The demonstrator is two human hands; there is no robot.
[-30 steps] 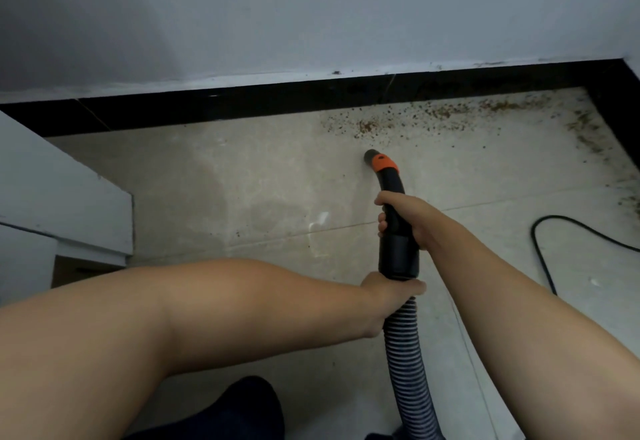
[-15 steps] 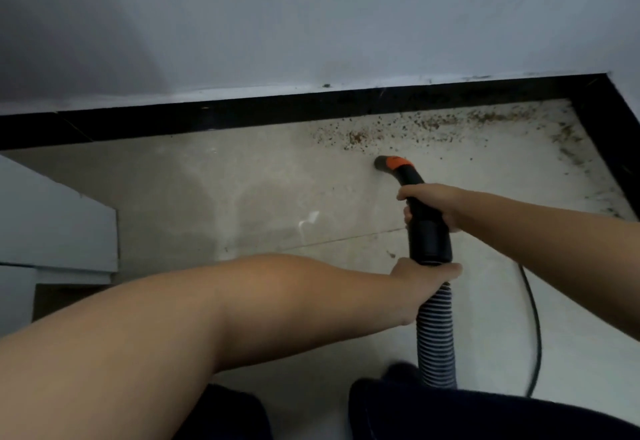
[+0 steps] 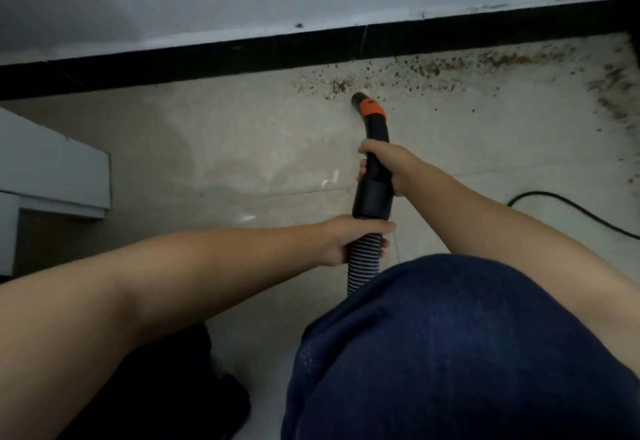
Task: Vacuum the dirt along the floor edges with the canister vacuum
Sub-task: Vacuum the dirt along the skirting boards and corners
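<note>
Vacuum nozzle [image 3: 360, 99], black w/ orange collar [image 3: 372, 109], sits low on the floor [image 3: 242, 148] at the left end of the dirt [image 3: 450, 67], just short of the black skirting [image 3: 207, 58]; can't tell if the mouth actually touches the tile. You hold it two-handed: right hand [image 3: 384, 167] wraps the rigid black handle tube [image 3: 375, 148], grip closed round it, which steers the tip; left hand [image 3: 349, 237] wraps the ribbed hose [image 3: 363, 259] right below the cuff, grip closed round it, likely to take hose weight and stop it twisting the tip off line. Judgement: sensible hold for edge work. Dirt runs as a brown scatter along the skirting to the right and turns down the right-hand edge [image 3: 613, 93] near the corner; floor left of the nozzle looks mostly free of specks, so approx. half the run is outstanding. Power cord [image 3: 554, 202] lies on the floor to the right, apart from the hose; watch it when you shift over. Knee in blue fabric [image 3: 450, 353] hides the lower hose. Containers: canister not in view, contents unknown. White furniture edge [image 3: 52, 169] at left, well apart.
</note>
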